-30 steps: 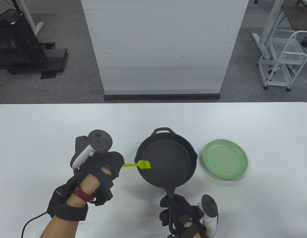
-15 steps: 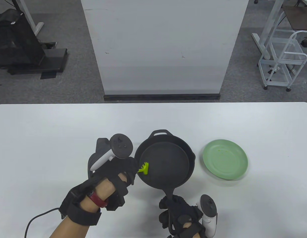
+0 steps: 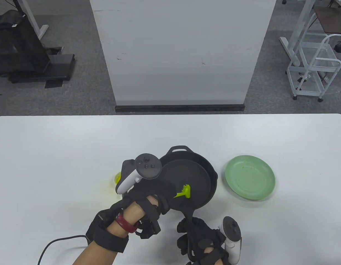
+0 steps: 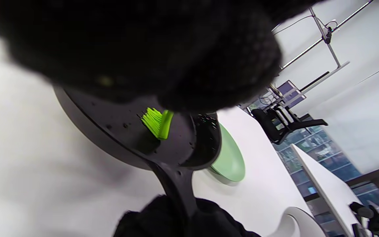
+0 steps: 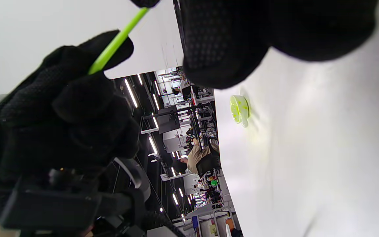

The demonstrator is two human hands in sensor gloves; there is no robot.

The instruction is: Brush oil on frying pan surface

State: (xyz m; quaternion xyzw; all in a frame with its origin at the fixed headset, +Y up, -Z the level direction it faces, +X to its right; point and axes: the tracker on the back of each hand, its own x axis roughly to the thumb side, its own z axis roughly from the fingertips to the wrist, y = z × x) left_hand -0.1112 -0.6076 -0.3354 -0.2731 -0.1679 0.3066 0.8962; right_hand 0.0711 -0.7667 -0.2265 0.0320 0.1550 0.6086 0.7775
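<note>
Farthest left on the white desk (image 3: 49, 154) sits a small yellow-green dish (image 3: 117, 178), mostly hidden behind the tracker (image 3: 142, 171) strapped to the left hand; a faint yellowish smear lies on the desk beside it. In the right wrist view the same dish (image 5: 240, 109) shows plainly, standing alone.

The left hand (image 3: 151, 197) reaches over the near left part of the frying pan (image 3: 192, 179), its grip pinching the thin handle of a lime green brush (image 3: 184, 191). The bristle head points into the pan, at its lower middle. From the left wrist view the bristles (image 4: 156, 122) meet the dark pan floor (image 4: 120, 118), which carries small specks.

The black pan lies on the desk in the middle, helper loop away from the person, long handle toward them. The right hand (image 3: 199, 238) wraps that handle at the bottom edge, fingers curled tight round it.

To the right, just beside the pan but apart from it, rests a pale green plate (image 3: 250, 177) with a few small flecks on it.
</note>
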